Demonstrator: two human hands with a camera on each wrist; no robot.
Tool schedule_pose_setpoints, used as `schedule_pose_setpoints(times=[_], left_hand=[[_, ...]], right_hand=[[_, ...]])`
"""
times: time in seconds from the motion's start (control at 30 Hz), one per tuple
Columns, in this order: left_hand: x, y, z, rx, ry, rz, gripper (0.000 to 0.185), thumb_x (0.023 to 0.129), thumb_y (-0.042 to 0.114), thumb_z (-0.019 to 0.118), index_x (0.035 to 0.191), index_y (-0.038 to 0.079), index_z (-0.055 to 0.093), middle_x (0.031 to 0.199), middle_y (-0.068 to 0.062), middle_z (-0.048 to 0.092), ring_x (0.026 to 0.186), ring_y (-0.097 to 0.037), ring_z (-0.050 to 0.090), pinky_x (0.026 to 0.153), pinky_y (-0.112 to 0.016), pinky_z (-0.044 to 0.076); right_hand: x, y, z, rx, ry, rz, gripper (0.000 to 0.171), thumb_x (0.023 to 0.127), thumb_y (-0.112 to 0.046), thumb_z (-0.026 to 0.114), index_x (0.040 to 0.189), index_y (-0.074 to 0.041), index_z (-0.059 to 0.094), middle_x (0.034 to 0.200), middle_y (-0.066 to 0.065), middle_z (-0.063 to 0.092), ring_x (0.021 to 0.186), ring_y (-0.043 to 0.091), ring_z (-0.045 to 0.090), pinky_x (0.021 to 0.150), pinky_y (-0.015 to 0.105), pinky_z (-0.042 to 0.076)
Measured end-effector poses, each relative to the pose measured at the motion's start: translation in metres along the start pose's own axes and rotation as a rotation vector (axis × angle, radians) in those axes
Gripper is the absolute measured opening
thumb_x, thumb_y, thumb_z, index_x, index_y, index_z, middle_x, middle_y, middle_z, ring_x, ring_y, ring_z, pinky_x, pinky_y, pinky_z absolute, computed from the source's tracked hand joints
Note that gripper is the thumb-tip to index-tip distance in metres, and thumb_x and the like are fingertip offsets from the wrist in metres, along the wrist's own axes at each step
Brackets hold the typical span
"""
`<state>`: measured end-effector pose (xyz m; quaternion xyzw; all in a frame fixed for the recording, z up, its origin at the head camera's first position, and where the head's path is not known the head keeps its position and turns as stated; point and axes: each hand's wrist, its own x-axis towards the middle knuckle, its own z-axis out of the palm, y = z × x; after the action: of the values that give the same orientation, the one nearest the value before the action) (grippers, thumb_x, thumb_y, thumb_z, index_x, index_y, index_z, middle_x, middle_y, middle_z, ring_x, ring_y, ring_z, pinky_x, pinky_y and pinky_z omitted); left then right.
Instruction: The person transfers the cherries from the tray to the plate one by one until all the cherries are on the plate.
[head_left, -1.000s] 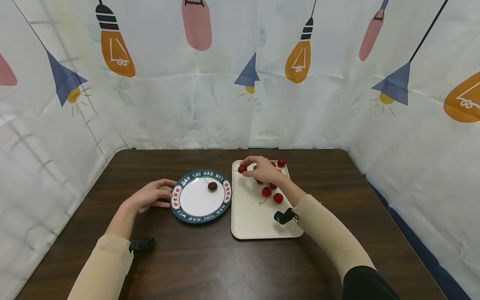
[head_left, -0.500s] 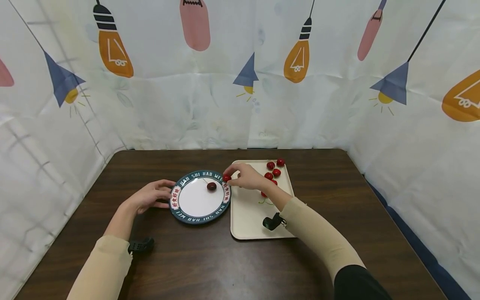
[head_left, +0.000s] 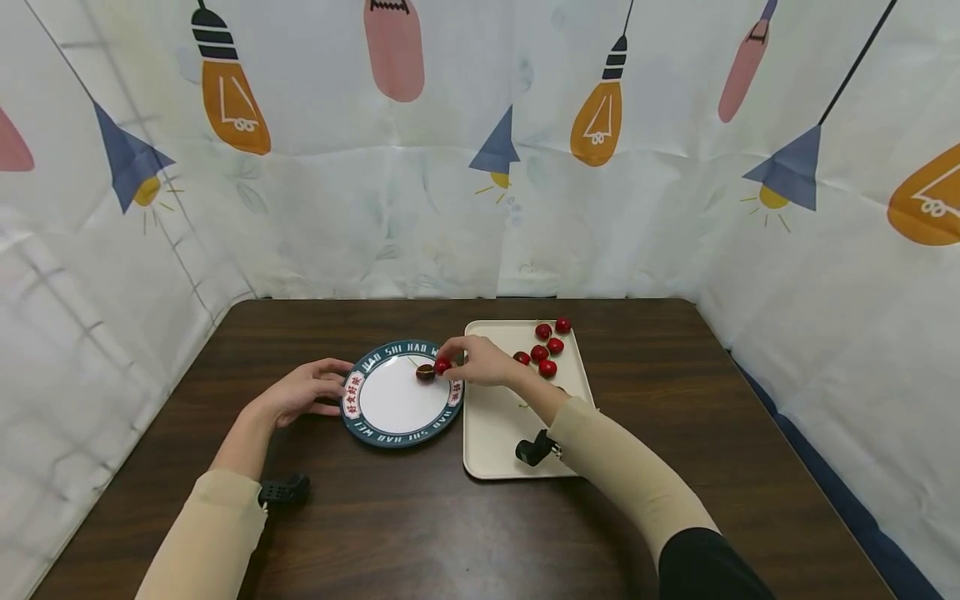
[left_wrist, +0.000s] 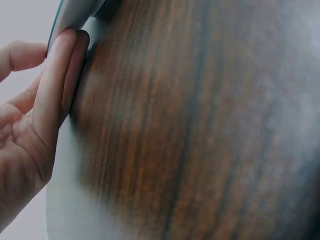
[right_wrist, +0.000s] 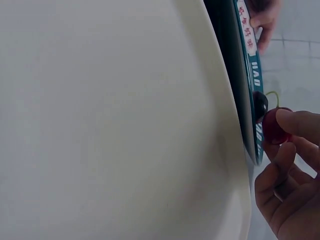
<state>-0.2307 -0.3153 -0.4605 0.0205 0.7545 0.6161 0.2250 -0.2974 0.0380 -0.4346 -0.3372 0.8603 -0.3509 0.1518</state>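
1. Right hand point(head_left: 483, 362): fingers clamped on a red cherry point(head_left: 442, 367), above plate point(head_left: 397, 412), near its rim.
2. Dark cherry point(head_left: 424, 373) on plate, just past those fingertips.
3. Left hand point(head_left: 306, 390): fingers apart, touching plate rim.
4. Tray point(head_left: 487, 442) under right wrist; loose cherries point(head_left: 539, 353) right of its fingers.

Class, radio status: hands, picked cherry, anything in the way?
Right hand pinches red cherry at right side of plate. Left hand holds plate's rim. Possible obstruction: dark cherry close beside.
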Motion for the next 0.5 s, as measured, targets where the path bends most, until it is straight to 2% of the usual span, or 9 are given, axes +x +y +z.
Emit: schedule_pose_setpoints(times=[0.17,0.5], left_hand=[[-0.0011,0.0023,-0.0001,0.006,0.004,0.001,0.059,0.104,0.006,0.057,0.154,-0.007,0.029,0.118,-0.02,0.062,0.098,-0.025,0.065,0.086,-0.043,0.06],[-0.002,-0.0003,0.0016,0.007,0.007,-0.001,0.059,0.104,0.007,0.058,0.154,-0.006,0.029,0.12,-0.02,0.062,0.098,-0.026,0.066,0.087,-0.043,0.06]], right_hand=[[0.0013,-0.0033,0.0019,-0.007,-0.005,-0.007,0.034,0.093,-0.014,0.076,0.126,-0.009,0.068,0.12,0.004,0.07,0.106,0.018,0.059,0.091,0.028,0.05],[-0.0007,-0.0067,0.0053,0.002,-0.014,-0.002,0.038,0.093,-0.012,0.075,0.129,-0.005,0.067,0.121,0.007,0.069,0.109,0.022,0.06,0.092,0.029,0.051]])
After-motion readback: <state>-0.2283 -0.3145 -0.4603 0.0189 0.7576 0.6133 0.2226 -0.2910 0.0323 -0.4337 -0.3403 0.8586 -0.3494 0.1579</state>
